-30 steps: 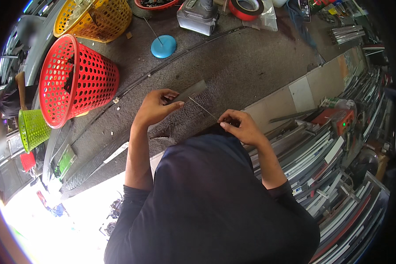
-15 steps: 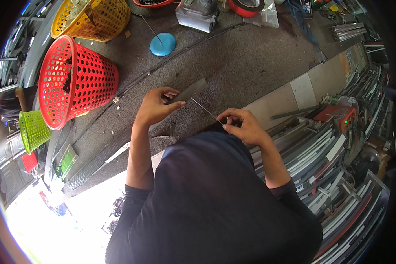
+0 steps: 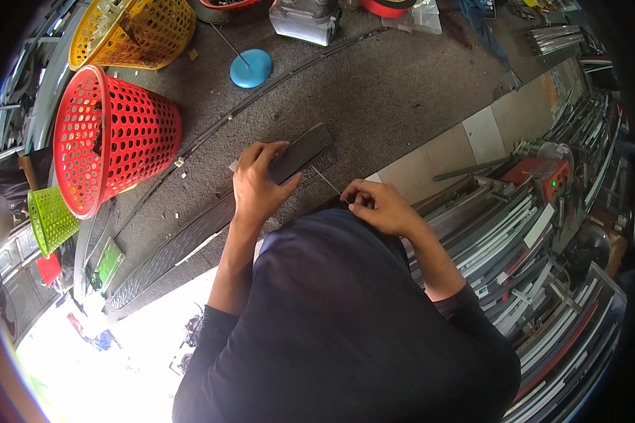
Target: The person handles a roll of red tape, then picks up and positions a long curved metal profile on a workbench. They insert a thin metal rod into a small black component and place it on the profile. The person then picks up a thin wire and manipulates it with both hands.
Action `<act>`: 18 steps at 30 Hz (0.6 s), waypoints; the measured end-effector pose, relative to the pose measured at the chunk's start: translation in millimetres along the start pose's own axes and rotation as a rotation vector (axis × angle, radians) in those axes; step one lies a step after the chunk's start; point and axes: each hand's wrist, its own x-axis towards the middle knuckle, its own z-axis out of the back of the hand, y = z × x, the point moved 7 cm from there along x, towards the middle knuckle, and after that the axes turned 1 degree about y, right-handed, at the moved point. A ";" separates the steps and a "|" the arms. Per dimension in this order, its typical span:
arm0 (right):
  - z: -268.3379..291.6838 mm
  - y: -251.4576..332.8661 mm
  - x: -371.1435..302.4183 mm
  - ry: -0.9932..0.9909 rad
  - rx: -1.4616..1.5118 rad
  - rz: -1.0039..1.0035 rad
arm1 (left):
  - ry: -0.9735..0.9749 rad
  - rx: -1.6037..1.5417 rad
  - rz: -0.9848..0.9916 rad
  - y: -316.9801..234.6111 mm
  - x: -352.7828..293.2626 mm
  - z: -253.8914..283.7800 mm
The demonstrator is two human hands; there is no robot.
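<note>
A long dark flat strip (image 3: 305, 154) runs slantwise from the lower left to the middle of the work surface. My left hand (image 3: 259, 185) grips it near its upper end, fingers over the far edge and thumb at the near edge. My right hand (image 3: 379, 206), just right of centre, pinches a thin metal rod (image 3: 327, 180) between thumb and fingertips. The rod's far tip points up and left, close to the strip's near edge; whether it touches cannot be made out. The rod's other end is hidden in my right fingers.
Left of my hands stand a red perforated basket (image 3: 140, 134), a yellow one (image 3: 164, 35) and a green one (image 3: 52, 217). A blue disc with a rod (image 3: 250, 68) and a grey metal block (image 3: 305, 27) lie beyond. Long metal profiles (image 3: 497, 236) are stacked at right beside a red machine (image 3: 540, 176).
The strip has turned to lie flatter, showing more of its dark face. My left hand has shifted its grip slightly down it, fingers more spread. My right hand has moved slightly left and down with the rod.
</note>
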 end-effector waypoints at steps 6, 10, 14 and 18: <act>-3.2 -8.5 0.3 -0.003 -0.057 0.017 | -0.052 0.035 -0.026 -7.8 -1.4 -0.1; -3.4 -9.1 -2.3 -0.008 -0.042 0.050 | -0.069 0.017 -0.039 -10.9 -1.8 -0.1; -6.4 -6.7 -3.2 -0.020 -0.020 0.026 | -0.092 0.015 -0.044 -7.4 -2.0 -2.5; -13.6 -6.3 -1.5 0.001 -0.055 -0.016 | -0.109 -0.010 -0.073 -3.4 -3.3 -3.8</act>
